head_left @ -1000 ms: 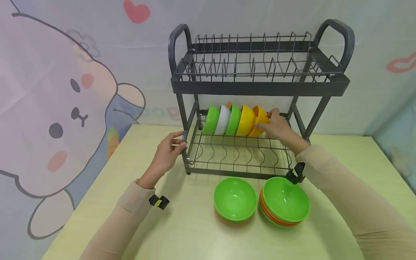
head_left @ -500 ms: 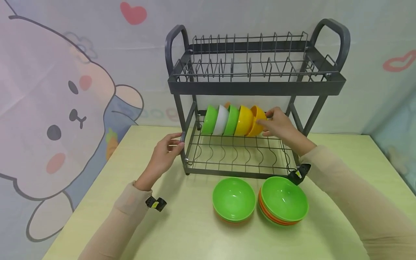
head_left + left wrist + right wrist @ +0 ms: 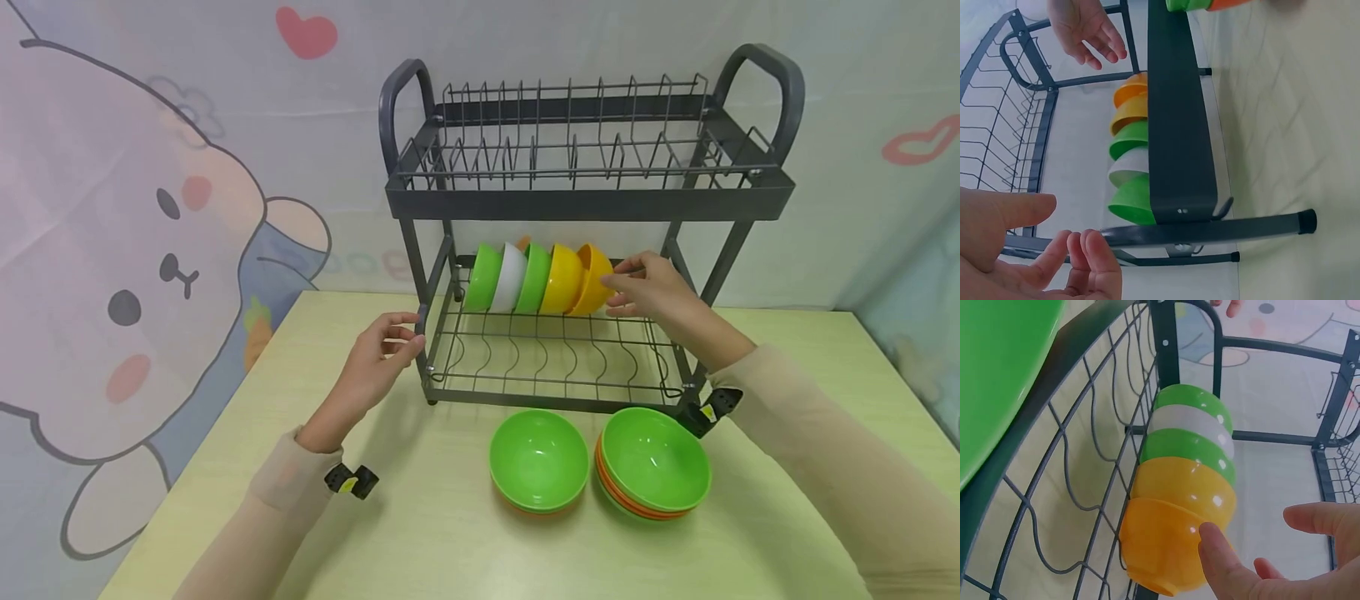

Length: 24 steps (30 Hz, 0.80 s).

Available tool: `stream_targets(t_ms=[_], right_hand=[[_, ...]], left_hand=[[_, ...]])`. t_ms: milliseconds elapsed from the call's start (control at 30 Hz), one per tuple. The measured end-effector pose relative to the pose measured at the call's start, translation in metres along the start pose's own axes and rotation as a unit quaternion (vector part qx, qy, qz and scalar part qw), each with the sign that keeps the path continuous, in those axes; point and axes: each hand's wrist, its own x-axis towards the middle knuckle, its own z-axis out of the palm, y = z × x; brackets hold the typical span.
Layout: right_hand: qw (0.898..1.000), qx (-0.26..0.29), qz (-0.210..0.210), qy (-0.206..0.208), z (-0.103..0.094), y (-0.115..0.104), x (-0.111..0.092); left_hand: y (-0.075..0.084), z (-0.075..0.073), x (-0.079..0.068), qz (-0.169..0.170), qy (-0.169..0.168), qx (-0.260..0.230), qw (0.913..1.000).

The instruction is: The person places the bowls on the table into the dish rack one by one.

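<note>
Five round, glossy bowls are found stood on edge in a touching row on the lower tier of a two-tier, dark grey metal dish rack. From left to right in the head view, the row is made up of an outer green bowl, a white bowl, an inner green bowl, a yellow bowl and an orange-yellow bowl. Of the hands, the right hand is held at the orange-yellow bowl, with thumb and fingers spread and nothing gripped; whether that bowl is touched by a fingertip cannot be told. The left hand is positioned beside the rack's left front post, with a gap seen between thumb and fingers and nothing held; contact with the post cannot be confirmed. On the pale yellow-green desk, in front of the rack, two bowl stacks are noted side by side: a left stack, topped by a green bowl with orange visible beneath, and a right stack, also green-topped, with orange rims and a lower green edge visible. A printed fabric backdrop is observed behind.
</note>
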Motion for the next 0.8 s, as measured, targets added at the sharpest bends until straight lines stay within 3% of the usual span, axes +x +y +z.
stream_targets(t_ms=[500, 800], right_hand=[[0.997, 0.016, -0.051, -0.049, 0.0, -0.007, -0.031], [0.994, -0.022, -0.057, -0.092, -0.004, -0.003, -0.052]], left_hand=[[0.02, 0.014, -0.015, 0.016, -0.099, 0.012, 0.9948], [0.026, 0.028, -0.023, 0.016, -0.151, 0.011, 0.9883]])
